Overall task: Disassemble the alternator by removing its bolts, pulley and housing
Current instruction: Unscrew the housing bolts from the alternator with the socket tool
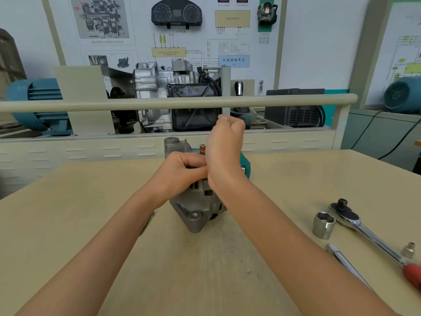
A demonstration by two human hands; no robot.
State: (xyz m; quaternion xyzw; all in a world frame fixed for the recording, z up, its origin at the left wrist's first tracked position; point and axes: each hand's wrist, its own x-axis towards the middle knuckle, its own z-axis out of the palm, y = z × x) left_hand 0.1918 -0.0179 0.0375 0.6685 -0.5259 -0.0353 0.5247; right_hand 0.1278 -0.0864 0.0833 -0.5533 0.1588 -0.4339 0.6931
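Head view. The alternator (197, 207), a grey cast-metal body with a threaded mounting ear facing the camera and slotted vents along its side, stands at the middle of the worktop (68, 224). A copper-coloured terminal stud (202, 148) and a thin threaded bolt (185, 144) rise from its far end, beside a second mounting ear. The left hand (182, 169) grips the top of the housing, fingers curled over it. The right hand (225, 142) is raised above the far side, fingers curled; whether it holds anything cannot be told. Both forearms cross the foreground and hide much of the alternator's upper face. A teal object behind the right wrist is largely hidden. To the right lie a ratchet wrench (373, 238) with a red grip, a large socket (323, 225), a small socket (409, 249) and a second chrome tool (346, 263). The worktop is pale wood laminate. Beyond a beige rail (177, 102) stands a gearbox training rig (175, 96) before wall-mounted instruction panels
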